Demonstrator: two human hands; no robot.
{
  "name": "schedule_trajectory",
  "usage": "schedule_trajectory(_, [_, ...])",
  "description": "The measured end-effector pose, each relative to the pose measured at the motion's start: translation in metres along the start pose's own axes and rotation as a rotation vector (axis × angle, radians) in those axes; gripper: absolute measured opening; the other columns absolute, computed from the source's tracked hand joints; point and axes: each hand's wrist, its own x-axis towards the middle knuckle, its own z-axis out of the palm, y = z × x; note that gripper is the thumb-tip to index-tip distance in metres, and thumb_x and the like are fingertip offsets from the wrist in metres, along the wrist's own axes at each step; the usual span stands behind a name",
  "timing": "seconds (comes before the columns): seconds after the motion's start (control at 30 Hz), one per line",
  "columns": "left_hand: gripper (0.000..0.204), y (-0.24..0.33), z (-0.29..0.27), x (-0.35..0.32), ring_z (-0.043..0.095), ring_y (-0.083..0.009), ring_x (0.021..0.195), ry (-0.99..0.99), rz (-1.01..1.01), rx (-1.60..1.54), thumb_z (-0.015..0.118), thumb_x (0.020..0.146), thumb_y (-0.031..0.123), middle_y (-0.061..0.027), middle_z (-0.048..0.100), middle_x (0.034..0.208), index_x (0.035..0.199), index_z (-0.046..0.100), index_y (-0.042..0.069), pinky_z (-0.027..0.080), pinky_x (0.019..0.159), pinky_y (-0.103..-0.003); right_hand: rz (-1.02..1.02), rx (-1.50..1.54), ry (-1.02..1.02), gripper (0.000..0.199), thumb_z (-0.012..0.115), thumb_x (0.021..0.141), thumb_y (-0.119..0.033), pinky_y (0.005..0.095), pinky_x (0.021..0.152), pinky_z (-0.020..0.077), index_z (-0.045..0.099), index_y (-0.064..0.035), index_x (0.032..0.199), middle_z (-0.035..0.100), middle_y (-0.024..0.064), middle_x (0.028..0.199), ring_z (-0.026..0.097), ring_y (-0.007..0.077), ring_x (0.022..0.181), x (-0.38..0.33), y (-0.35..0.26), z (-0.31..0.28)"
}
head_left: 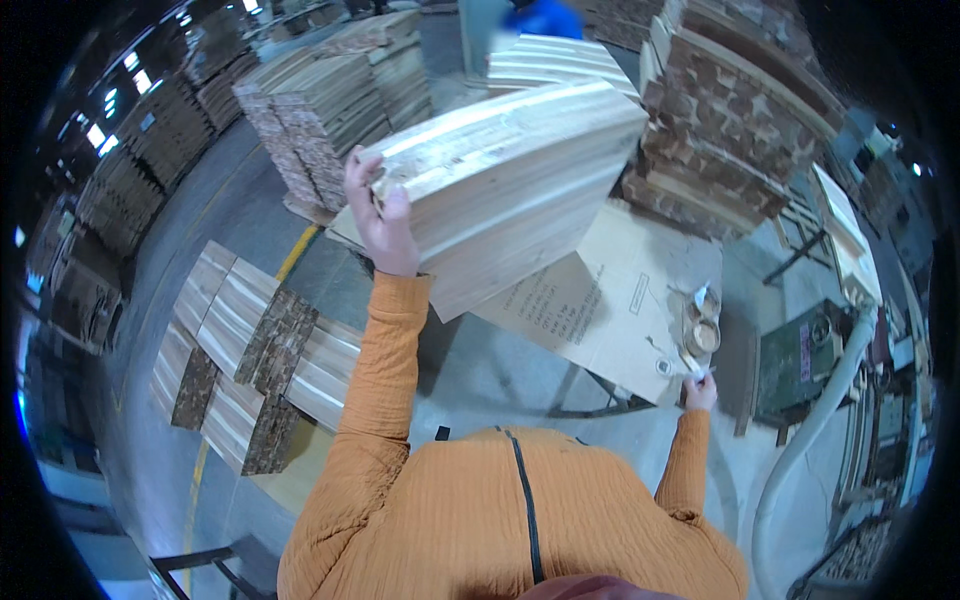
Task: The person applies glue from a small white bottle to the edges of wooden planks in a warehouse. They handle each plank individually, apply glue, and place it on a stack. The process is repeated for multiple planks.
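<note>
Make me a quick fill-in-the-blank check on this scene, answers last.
1. The left hand grips the board at its ____ end, not its right.
2. In the picture, the right hand appears ____ than the left hand, not higher.
3. Both sleeves are coloured ____.
4. The floor line is coloured ____.

Missing words: left; lower; orange; yellow.

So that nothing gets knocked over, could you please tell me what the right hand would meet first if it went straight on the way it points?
Probably the nearer round container on the cardboard, ahead of the right hand, though depth is hard to judge.
</note>
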Motion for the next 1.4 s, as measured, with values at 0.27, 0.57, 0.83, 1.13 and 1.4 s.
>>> schedule_trajectory(0.27, [0.033,0.024,-0.002,-0.011,0.041,-0.0275,0.120,-0.037,0.081,0.040,0.048,0.077,0.016,-0.0238,0.033,0.136,0.105,0.054,-0.001,0.040,0.094,-0.037,-0.065,-0.022,0.152,0.034,0.069,0.070,-0.015,0.0348,0.066,0.0453,0.058,0.0003,0.098,0.053,0.0108,0.082,0.054,0.0235,0.070,-0.004,0.022,0.025])
schedule_trajectory(0.57, [0.044,0.047,0.004,-0.049,0.037,-0.0341,0.125,0.081,0.104,0.106,0.046,0.068,0.016,-0.0255,0.038,0.134,0.108,0.051,-0.002,0.026,0.104,-0.041,-0.204,0.335,0.322,0.016,0.055,0.076,-0.007,0.0360,0.068,0.0436,0.056,0.0015,0.090,0.051,0.0117,0.081,0.051,0.0252,0.070,-0.038,0.002,0.002])
schedule_trajectory(0.83, [0.059,0.074,0.005,-0.093,0.037,-0.0310,0.124,0.026,0.192,0.127,0.046,0.073,0.028,-0.0226,0.038,0.135,0.124,0.040,-0.003,0.027,0.105,-0.040,-0.388,0.465,0.036,0.016,0.046,0.087,-0.010,0.0321,0.060,0.0383,0.047,0.0007,0.075,0.042,0.0107,0.066,0.045,0.0209,0.063,-0.054,-0.029,0.000])
schedule_trajectory(1.13, [0.075,0.091,0.011,-0.128,0.037,-0.0325,0.124,0.052,0.219,0.042,0.045,0.081,0.044,-0.0230,0.035,0.134,0.134,0.026,-0.007,0.027,0.104,-0.041,-0.090,1.127,-0.449,0.024,0.051,0.092,-0.022,0.0230,0.059,0.0466,0.049,-0.0038,0.108,0.056,0.0036,0.087,0.055,0.0109,0.073,-0.027,-0.166,-0.008])
schedule_trajectory(1.4, [0.076,0.087,0.003,-0.147,0.039,-0.0305,0.122,0.158,0.039,-0.163,0.037,0.087,0.054,-0.0226,0.038,0.132,0.135,0.023,-0.004,0.027,0.104,-0.040,0.022,1.462,-0.563,0.062,0.048,0.087,-0.051,0.0511,0.080,0.0468,0.034,-0.0104,0.132,0.031,0.0119,0.135,0.040,0.0307,0.112,0.024,-0.244,-0.047])
